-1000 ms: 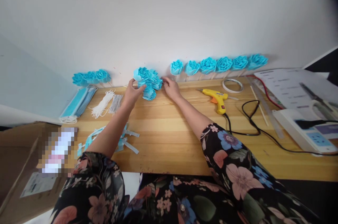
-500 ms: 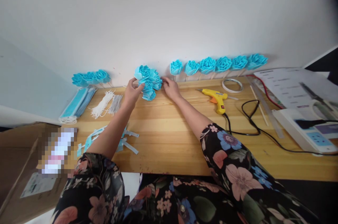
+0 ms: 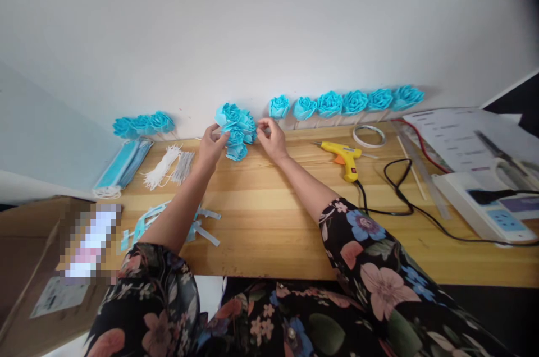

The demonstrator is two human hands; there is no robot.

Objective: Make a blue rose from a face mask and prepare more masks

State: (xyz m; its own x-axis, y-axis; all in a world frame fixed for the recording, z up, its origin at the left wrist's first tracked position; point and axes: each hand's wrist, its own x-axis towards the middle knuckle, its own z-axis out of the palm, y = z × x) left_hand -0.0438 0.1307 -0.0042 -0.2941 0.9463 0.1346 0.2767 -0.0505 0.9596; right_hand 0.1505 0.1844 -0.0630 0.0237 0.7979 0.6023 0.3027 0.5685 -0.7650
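A bunch of ruffled blue artificial flowers (image 3: 236, 131) is gathered near the back of the table, close to the wall. My left hand (image 3: 213, 146) is closed around its left side, with the thumb lying against the petals. At the bunch's right edge is my right hand (image 3: 272, 138), its thumb and fingertips pinched together beside the outer petals. Whether anything small sits in that pinch cannot be made out. The stems under the bunch are hidden.
Several blue flowers on sticks (image 3: 330, 103) lean on the wall at right, and others (image 3: 145, 123) at left. Blue face masks (image 3: 122, 166), white cords (image 3: 162, 167) and blue scraps (image 3: 206, 228) lie left. A yellow glue gun (image 3: 343, 155), tape roll (image 3: 369, 136) and power strip (image 3: 484, 205) are right.
My right hand has shifted slightly, its fingers lifting and drawing together at the bunch's right edge. My left hand keeps its hold on the flowers. The view has moved very slightly.
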